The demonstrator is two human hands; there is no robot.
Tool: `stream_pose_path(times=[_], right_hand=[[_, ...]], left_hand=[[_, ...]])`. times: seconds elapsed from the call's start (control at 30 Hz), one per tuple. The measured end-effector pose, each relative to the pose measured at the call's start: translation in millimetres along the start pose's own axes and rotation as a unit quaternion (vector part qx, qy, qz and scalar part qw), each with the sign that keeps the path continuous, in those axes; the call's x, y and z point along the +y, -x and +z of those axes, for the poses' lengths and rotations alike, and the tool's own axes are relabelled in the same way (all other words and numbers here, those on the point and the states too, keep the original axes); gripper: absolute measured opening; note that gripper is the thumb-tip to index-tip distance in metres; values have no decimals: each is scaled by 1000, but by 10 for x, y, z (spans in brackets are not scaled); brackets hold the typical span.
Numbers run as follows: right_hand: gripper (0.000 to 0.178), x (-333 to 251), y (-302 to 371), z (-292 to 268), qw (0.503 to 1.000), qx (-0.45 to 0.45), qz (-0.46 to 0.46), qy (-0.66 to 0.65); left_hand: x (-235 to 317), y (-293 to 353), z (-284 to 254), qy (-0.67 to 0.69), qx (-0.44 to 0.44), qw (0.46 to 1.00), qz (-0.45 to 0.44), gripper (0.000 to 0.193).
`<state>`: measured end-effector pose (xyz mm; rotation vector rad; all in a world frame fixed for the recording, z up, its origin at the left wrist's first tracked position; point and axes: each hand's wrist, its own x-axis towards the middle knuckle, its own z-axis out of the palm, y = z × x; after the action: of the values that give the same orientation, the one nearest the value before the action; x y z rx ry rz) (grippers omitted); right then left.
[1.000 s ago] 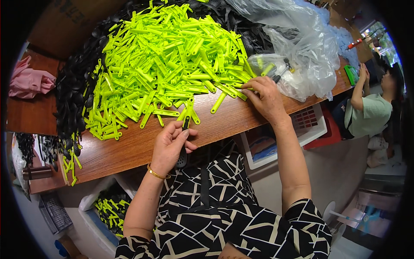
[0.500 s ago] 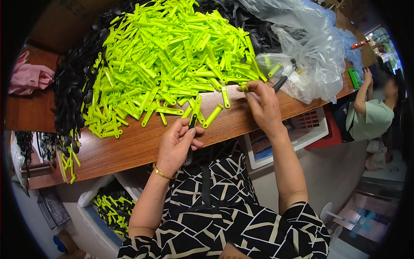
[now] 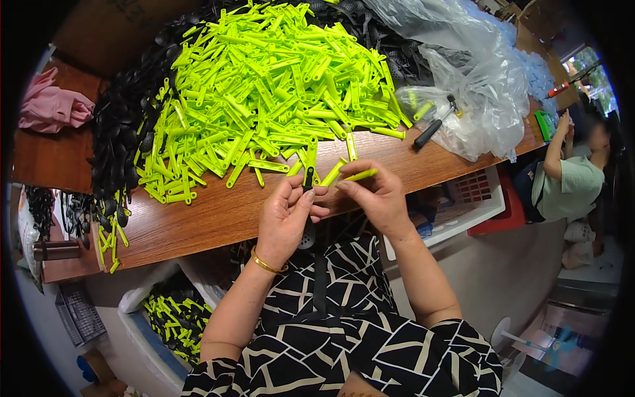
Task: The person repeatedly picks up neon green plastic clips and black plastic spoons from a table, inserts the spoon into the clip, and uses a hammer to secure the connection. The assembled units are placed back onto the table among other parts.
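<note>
The left hand (image 3: 286,221) is clamped on a slim black piece (image 3: 308,177), its stem pinched between thumb and fingers at the bench's front edge; a lime strip rises from its top, and a rounded, perforated end shows below. Near it, apart from it, the right hand (image 3: 380,202) pinches a smooth, narrow lime strip (image 3: 362,175) by thumb and fingertips. Beyond them, glossy, straight strips with holed ends form a loose pile (image 3: 271,86) on the wood-grained bench (image 3: 218,208). Dark, curved parts (image 3: 126,116) heap to its left; crinkled clear plastic (image 3: 486,83) lies to its right, beside a black-handled tool (image 3: 428,134).
</note>
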<state>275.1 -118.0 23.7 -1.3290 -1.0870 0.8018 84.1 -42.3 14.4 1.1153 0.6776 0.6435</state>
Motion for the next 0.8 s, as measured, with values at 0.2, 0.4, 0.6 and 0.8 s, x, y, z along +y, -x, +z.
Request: stream_pose_path(times=[0.2, 0.4, 0.6, 0.8], right_hand=[[17, -180, -24, 59, 969, -35, 103, -221], [16, -115, -69, 24, 996, -69, 29, -48], [23, -171, -96, 16, 994, -78, 73, -28], [32, 66, -95, -9, 993, -80, 48, -69]], left_hand=[[52, 76, 74, -53, -23, 998, -7, 32], [109, 115, 113, -116, -20, 993, -13, 30], [27, 102, 152, -113, -27, 993, -3, 29], [-38, 95, 180, -101, -22, 994, -28, 25]])
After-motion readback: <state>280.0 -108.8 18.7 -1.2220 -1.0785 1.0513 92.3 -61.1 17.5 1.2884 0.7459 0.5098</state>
